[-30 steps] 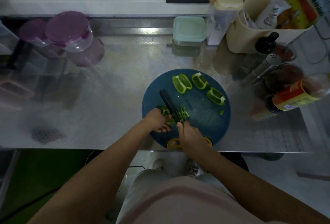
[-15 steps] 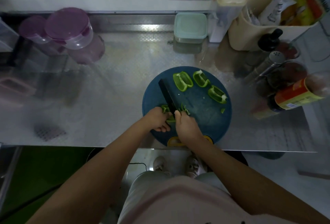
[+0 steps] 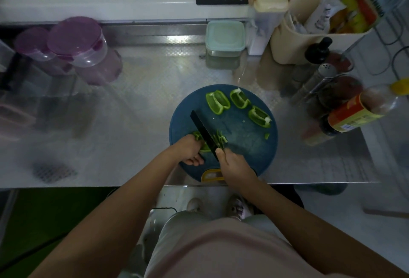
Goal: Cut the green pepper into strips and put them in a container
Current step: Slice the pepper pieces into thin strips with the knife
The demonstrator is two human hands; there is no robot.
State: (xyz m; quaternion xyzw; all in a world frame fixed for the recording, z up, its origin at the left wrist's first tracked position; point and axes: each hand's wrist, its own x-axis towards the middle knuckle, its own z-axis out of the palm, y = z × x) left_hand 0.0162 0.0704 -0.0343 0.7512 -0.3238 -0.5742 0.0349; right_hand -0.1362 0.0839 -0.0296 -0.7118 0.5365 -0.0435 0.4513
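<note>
1. The metal counter (image 3: 137,109) left of the blue cutting board (image 3: 243,145) has wide open room.
2. Bottles (image 3: 354,116) stand close on its right side.
3. Purple-lidded jars (image 3: 81,43) block the back left.

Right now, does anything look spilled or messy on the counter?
Nothing is spilled. One small pepper scrap lies alone near the right edge of the blue cutting board, apart from the strips beside the knife. That is just cutting mess.
</note>
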